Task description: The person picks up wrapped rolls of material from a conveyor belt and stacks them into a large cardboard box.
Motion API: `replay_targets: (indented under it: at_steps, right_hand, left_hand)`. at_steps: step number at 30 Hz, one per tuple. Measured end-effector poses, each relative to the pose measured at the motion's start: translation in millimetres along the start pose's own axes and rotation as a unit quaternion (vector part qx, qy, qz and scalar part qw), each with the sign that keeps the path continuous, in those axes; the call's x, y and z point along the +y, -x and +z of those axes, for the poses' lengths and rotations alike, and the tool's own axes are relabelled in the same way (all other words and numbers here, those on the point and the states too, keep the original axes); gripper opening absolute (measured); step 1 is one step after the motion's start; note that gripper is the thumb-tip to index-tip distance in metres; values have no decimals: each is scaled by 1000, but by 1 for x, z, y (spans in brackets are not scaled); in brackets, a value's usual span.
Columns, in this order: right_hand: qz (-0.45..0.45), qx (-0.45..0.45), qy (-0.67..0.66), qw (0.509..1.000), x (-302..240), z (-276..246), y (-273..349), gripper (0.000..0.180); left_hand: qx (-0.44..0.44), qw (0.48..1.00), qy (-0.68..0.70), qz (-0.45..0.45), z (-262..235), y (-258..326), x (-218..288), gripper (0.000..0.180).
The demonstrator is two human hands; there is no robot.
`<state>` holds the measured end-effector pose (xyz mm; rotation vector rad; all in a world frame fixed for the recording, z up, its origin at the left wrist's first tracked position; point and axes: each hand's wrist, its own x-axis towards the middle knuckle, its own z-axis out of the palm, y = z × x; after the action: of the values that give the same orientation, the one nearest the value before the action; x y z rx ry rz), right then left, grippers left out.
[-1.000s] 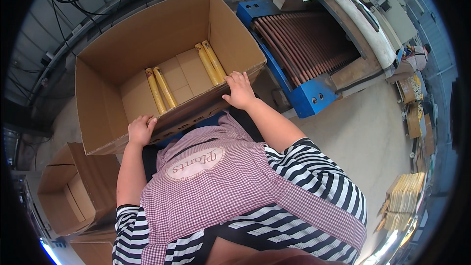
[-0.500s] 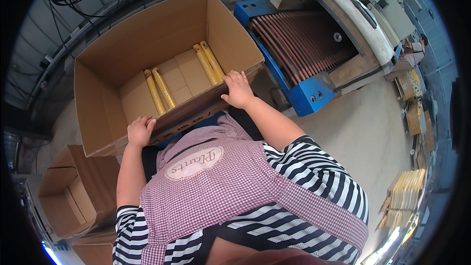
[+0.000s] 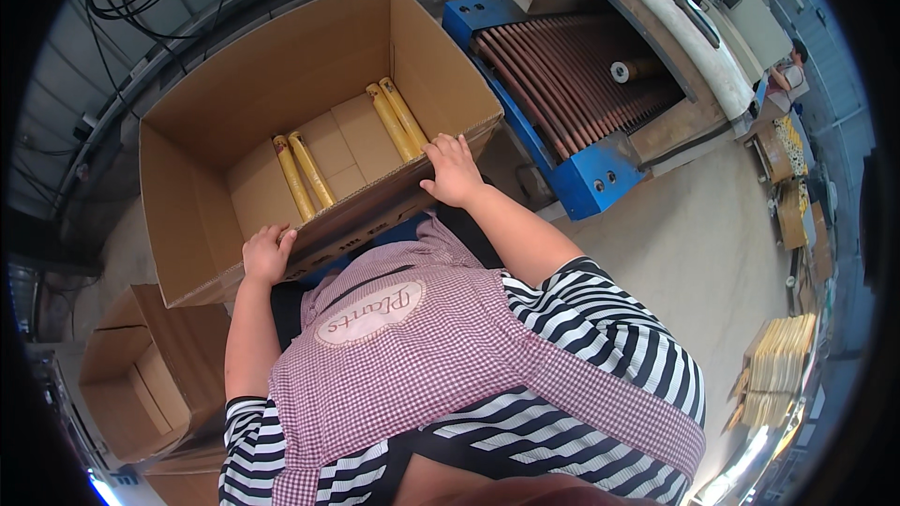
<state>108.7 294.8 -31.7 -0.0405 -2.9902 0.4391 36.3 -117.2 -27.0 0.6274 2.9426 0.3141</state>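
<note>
Across the lower middle of the frame spreads the wearer's checked apron, with black-and-white striped sleeves at either side. Left of centre in the upper half is a large cardboard box, open at the top, its near rim just in front of the apron. To its right, in the upper right of the frame, a roller machine shows brown parallel rods between blue end blocks. A smaller carton sits at the lower left, and a stack of yellowish pieces at the lower right.

Both hands are on the large box's near rim. The left hand is curled over it toward the left, the right hand hooked over it toward the right; each grips cardboard only. Inside lie a left pair of yellow tubes and a right pair of yellow tubes, set well apart.

The fresh change is a pale-ended roll on the rods at the upper right: absent a second ago, it showed only its end half a second ago, and now part of its side is visible. Hands and tubes keep their places, so the work at the box seems unaffected, with this roll lying apart from it.
</note>
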Motion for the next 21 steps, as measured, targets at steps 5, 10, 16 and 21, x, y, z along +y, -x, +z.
replay_targets:
  at_steps: [5, 10, 16, 21]
  right_hand:
    - [0, 7, -4, 1000, 0, 1, 0, 71]
    - [-3, -1, -18, 1000, 1, -3, -1, 69]
    - [64, 129, -271, 952, 47, -41, -14, 43]
    - [174, 377, -62, 908, 173, -105, -21, 29]
  left_hand:
    - [4, 1000, 0, 2, 1, -1, -1, 38]
    - [3, 1000, 6, 2, 0, -1, -1, 39]
    - [-11, 1000, 14, -14, -1, 1, 0, 40]
    - [2, 1000, 18, -2, 0, -3, -1, 39]
